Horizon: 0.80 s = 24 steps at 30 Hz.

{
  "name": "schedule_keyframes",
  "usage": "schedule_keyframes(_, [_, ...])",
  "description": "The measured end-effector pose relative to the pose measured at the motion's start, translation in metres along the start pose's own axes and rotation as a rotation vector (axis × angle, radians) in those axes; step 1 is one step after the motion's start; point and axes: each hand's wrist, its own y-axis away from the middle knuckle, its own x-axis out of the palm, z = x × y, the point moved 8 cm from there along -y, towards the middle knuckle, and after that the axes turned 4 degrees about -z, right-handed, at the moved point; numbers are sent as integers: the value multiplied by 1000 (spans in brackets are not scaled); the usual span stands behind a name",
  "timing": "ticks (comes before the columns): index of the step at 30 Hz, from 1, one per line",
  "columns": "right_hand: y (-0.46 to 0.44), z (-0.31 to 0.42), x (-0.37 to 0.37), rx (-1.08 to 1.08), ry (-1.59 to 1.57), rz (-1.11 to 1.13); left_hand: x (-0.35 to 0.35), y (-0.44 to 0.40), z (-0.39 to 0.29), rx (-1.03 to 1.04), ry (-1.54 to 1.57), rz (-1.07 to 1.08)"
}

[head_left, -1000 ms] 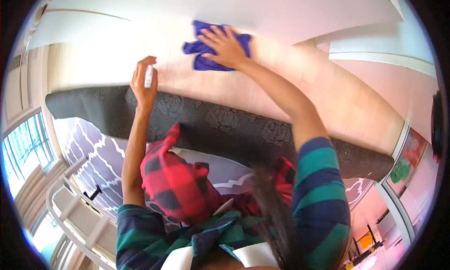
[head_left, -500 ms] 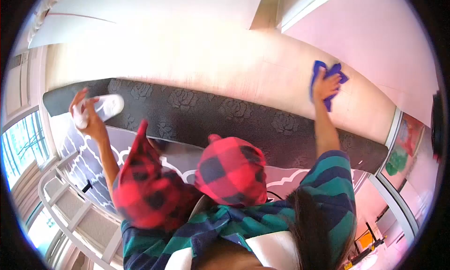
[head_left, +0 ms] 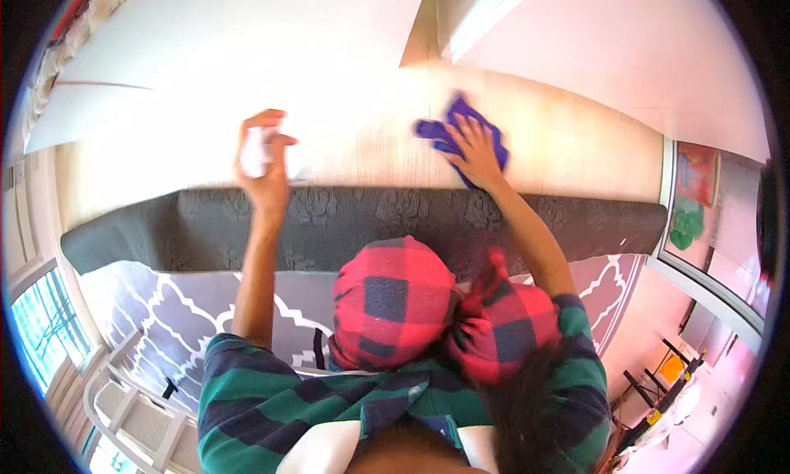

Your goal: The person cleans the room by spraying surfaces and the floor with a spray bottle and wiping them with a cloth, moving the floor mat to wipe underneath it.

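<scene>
My left hand (head_left: 265, 157) is closed around a white bottle (head_left: 256, 151), its outline half lost in glare and motion blur. The hand is raised over the near edge of the pale wood-look surface (head_left: 568, 120). On that surface, to the right, lies a bunched purple-blue cloth (head_left: 458, 106). My right hand (head_left: 476, 151) presses down on the cloth, with its fingers spaced over the folds. Both forearms reach forward across a dark rose-patterned strip (head_left: 354, 223).
Below the strip is a grey-purple cover (head_left: 169, 297) with white lattice lines. My knees in red-black plaid (head_left: 395, 297) are close to the strip. A pale-framed chair (head_left: 136, 412) stands lower left. White panels (head_left: 247, 34) rise behind the surface, and a metal-framed edge (head_left: 712, 289) runs along the right.
My right hand and the cloth have moved left over the surface. My left hand has come right and forward with the bottle, which has tilted downward. The view has rotated slightly.
</scene>
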Motion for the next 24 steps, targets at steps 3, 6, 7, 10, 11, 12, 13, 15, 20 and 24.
schedule_keyframes(3, [33,-55,7,328,-1,16,75,17,41,-184,-9,208])
schedule_keyframes(6, [31,-62,20,431,-13,171,145,21,66,-248,-179,334])
schedule_keyframes(7, [30,-63,20,410,-16,281,159,15,62,-118,-231,392])
schedule_keyframes(10, [29,-68,16,365,-26,604,187,22,63,29,-258,555])
schedule_keyframes(11, [28,-69,17,349,-30,698,191,30,80,-80,-181,593])
schedule_keyframes(12, [25,-70,15,358,-7,702,197,36,99,-180,-106,627])
schedule_keyframes(13, [23,-69,17,363,17,703,196,36,105,-196,-64,560])
schedule_keyframes(15, [25,-63,17,378,14,619,200,40,112,-192,-47,551])
schedule_keyframes(20, [32,-61,11,344,-24,374,218,29,108,-201,-330,693])
schedule_keyframes(24, [34,-47,11,380,-62,116,233,22,124,-105,-420,602])
